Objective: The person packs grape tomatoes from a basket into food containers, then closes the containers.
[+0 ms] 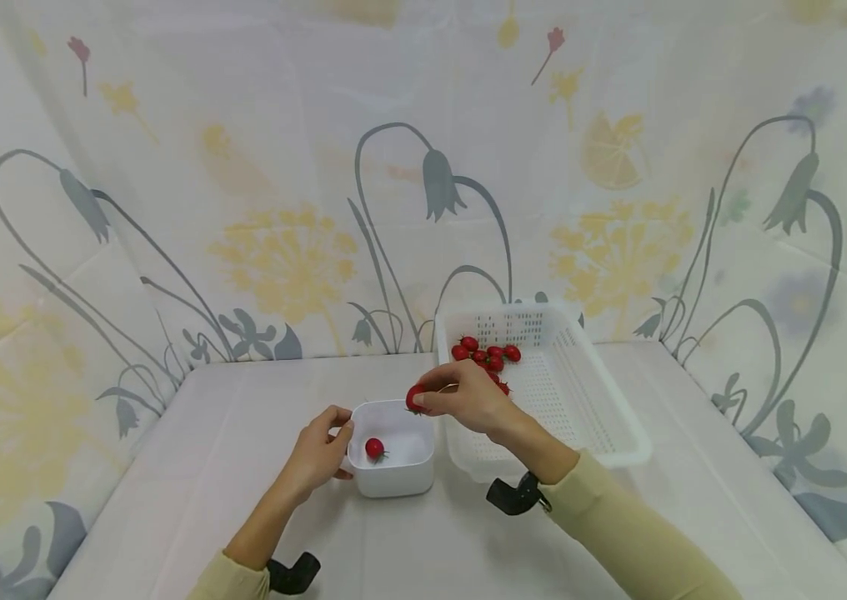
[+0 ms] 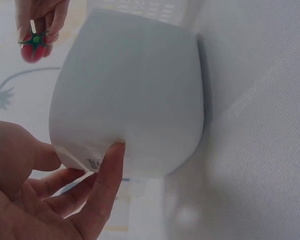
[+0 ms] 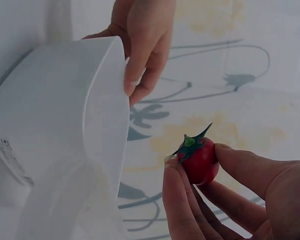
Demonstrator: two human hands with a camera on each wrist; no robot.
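Observation:
My right hand [image 1: 468, 400] pinches a cherry tomato [image 3: 200, 160] between thumb and fingertips, its green calyx showing. The tomato is held above the right rim of a small white box [image 1: 395, 479]. Inside that box lies another cherry tomato [image 1: 374, 449]. My left hand [image 1: 318, 446] grips the box's left side, with the thumb near the rim and fingertips against the outer wall [image 2: 125, 90]. In the right wrist view, the left hand [image 3: 147, 47] shows behind the box's far edge.
A larger white perforated basket [image 1: 581, 375] stands right of the box, with several cherry tomatoes [image 1: 494, 364] in its far left part. A white cloth [image 1: 243, 417] covers the table. Patterned flower cloth [image 1: 288, 250] hangs behind and at the sides.

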